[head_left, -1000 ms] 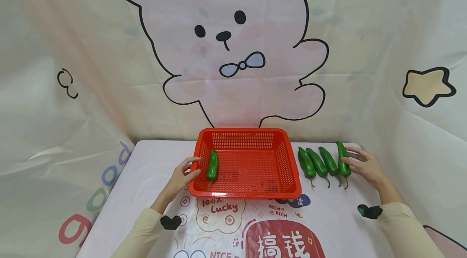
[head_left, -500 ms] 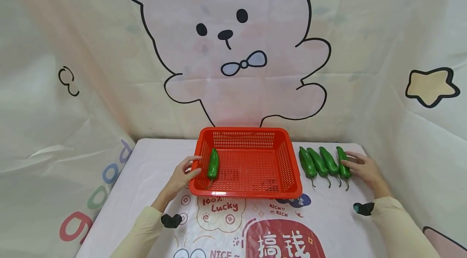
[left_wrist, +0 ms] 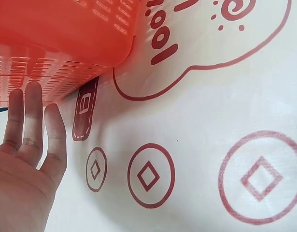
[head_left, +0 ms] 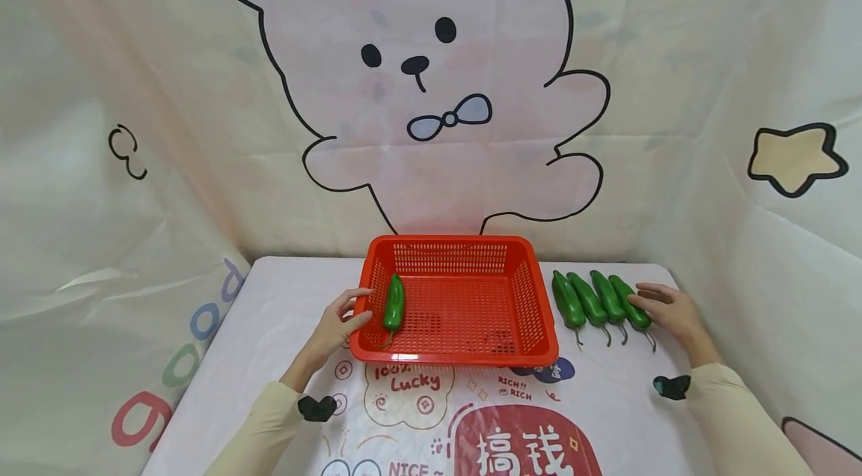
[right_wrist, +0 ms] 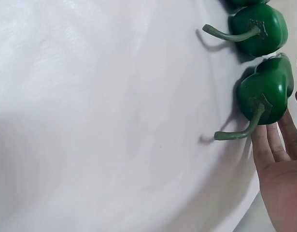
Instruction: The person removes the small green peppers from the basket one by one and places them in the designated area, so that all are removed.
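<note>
A red plastic basket stands on the table in the head view, with one green chili pepper lying at its left side. My left hand rests against the left rim; the left wrist view shows straight fingers by the basket's outer wall. Right of the basket, several green chili peppers lie in a slanted row. My right hand touches the rightmost pepper from its right side. In the right wrist view, its fingers look fairly straight and are partly hidden behind that pepper.
The white printed table cover spreads in front of the basket. A cartoon backdrop rises right behind the basket, and sheet walls flank the table on the left and right.
The rightmost pepper has come down flat beside the row, then its upper end has swung left against its neighbour. My right hand has shifted slightly left; my left hand has stayed put.
</note>
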`<state>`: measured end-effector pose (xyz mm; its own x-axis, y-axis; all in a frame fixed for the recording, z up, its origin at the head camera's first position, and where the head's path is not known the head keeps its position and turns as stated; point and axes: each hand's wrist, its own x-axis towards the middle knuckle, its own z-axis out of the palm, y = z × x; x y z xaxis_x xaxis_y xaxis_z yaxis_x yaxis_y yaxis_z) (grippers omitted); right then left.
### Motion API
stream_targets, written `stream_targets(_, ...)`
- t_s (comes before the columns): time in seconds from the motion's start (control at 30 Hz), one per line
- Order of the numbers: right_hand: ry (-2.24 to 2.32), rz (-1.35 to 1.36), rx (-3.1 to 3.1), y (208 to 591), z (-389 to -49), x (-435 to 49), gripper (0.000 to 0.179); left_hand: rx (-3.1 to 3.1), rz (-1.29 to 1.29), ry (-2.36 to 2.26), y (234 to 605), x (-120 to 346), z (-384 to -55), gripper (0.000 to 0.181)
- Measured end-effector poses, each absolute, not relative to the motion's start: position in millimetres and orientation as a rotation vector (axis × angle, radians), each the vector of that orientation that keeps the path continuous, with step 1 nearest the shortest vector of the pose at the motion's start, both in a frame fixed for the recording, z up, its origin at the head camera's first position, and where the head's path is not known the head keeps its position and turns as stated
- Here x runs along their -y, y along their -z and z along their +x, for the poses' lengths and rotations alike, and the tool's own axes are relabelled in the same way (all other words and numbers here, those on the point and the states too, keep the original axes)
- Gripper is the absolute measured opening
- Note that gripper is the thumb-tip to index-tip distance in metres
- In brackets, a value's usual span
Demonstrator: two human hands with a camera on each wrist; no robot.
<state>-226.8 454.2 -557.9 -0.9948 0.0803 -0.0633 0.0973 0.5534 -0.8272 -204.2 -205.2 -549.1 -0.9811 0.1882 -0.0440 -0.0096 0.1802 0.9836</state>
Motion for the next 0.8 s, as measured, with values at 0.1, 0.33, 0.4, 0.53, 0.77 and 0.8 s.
stream_targets(0.1,1.470,0.149,-2.764,557.5,-226.8,-457.2,0.067,-2.292,0.175,-1.909,549.8,205.3,-204.7,0.048)
stream_targets(0.33,1.540,0.065,-2.848,542.6,-225.6,-455.7,0.056,-2.271,0.176,-1.917,547.1,204.9,-204.0,0.047)
stream_targets(0.4,1.550,0.036,-2.881,535.8,-225.6,-452.0,0.053,-2.272,0.170,-1.916,547.1,205.1,-204.3,0.046)
stream_targets(0.53,1.616,-0.003,-2.876,524.1,-226.0,-440.9,0.050,-2.282,0.152,-1.906,548.4,205.3,-204.8,0.046)
stream_targets(0.77,1.781,-0.167,-2.744,501.7,-222.9,-408.7,0.044,-2.293,0.149,-1.899,548.5,205.3,-204.5,0.046)
stream_targets(0.8,1.812,-0.196,-2.728,498.5,-223.1,-402.7,0.042,-2.297,0.151,-1.899,548.3,205.3,-204.6,0.046)
